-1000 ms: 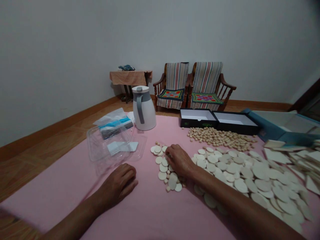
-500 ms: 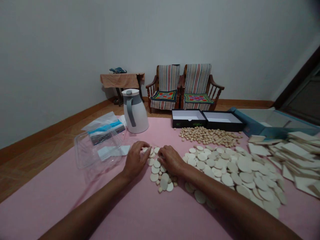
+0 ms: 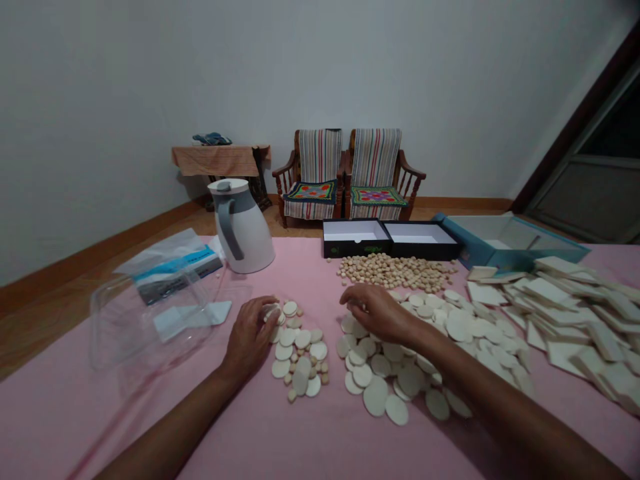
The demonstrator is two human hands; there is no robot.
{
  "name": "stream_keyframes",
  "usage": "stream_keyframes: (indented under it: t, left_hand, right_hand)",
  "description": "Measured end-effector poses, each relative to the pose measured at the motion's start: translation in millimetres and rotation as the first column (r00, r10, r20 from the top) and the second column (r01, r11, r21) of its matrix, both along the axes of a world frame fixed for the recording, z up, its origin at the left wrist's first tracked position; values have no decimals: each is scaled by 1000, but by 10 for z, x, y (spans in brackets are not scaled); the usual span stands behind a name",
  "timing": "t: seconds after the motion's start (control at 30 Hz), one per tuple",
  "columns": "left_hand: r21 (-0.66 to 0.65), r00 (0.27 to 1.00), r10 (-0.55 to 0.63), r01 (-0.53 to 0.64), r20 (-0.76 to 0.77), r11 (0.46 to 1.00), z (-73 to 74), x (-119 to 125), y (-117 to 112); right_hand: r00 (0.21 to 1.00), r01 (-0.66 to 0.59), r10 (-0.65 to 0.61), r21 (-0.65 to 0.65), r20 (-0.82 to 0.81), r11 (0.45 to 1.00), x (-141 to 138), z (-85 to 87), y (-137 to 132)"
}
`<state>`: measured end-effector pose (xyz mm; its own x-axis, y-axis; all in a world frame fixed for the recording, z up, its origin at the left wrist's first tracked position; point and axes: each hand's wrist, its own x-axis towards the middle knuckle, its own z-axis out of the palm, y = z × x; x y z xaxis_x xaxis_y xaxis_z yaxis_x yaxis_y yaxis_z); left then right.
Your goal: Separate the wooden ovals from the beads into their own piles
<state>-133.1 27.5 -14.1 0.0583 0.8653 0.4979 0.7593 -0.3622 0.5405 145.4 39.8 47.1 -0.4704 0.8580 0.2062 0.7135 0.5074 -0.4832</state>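
A small group of pale round wooden discs (image 3: 303,339), mixed with little wooden cubes (image 3: 292,395), lies in front of me on the pink cloth. My left hand (image 3: 249,333) rests at its upper left edge, with thumb and fingers curled around a few discs (image 3: 271,312). Over the near left part of a much larger heap of discs (image 3: 383,367) is my right hand (image 3: 377,312). Its fingers bend loosely, apart from the thumb, and I see nothing held in them. The palm side of that hand is hidden.
A pile of small wooden cubes (image 3: 395,272) sits before two black open boxes (image 3: 355,249). Square wooden tiles (image 3: 565,300) and a blue box (image 3: 520,257) are at right. At left stand a white jug (image 3: 250,233), a clear plastic tray (image 3: 107,333) and a blue-grey packet (image 3: 175,270).
My right hand has left the small group and moved right, over the large disc heap. My left hand stays at the small group's edge. The view has turned slightly right.
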Motion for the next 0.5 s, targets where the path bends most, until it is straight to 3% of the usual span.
stream_keyframes:
  t: [0.13, 0.23, 0.37, 0.5]
  left_hand:
    - [-16, 1000, -7, 7, 3, 1000, -28, -2, 8]
    - [-36, 1000, -12, 11, -2, 999, -42, -6, 8]
    - [-74, 1000, -12, 11, -6, 997, -55, -8, 7]
    - [-79, 1000, -19, 20, 10, 997, -72, -9, 3]
  right_hand:
    - [986, 37, -2, -208, 165, 977, 643, 247, -94]
    - [981, 69, -26, -221, 191, 973, 843, 259, -11]
    - [974, 145, -128, -78, 186, 986, 648, 82, 272]
    - [932, 169, -156, -12, 326, 986, 308, -156, 484]
